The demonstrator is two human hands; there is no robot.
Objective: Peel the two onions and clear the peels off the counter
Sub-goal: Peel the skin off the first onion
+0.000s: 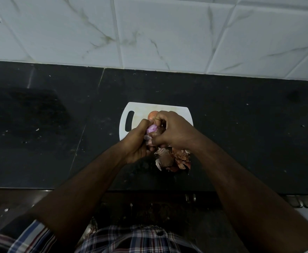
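A home kitchen: black stone counter [240,125], marbled white wall tiles [167,33], white cutting board [140,110], onion peels [175,157].

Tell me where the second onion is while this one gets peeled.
In the head view, the orange-skinned onion sits on the white cutting board, just behind the left hand and right hand, partly hidden by the knuckles.

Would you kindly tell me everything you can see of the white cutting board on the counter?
The white cutting board looks like thin plastic, with rounded corners and an oblong handle slot near its left edge. It lies flat on the black counter, faintly stained near the middle. An unpeeled onion rests on it, partly hidden behind the hands. Both hands and the onion they hold cover its near part, where a pile of peels sits at its near edge.
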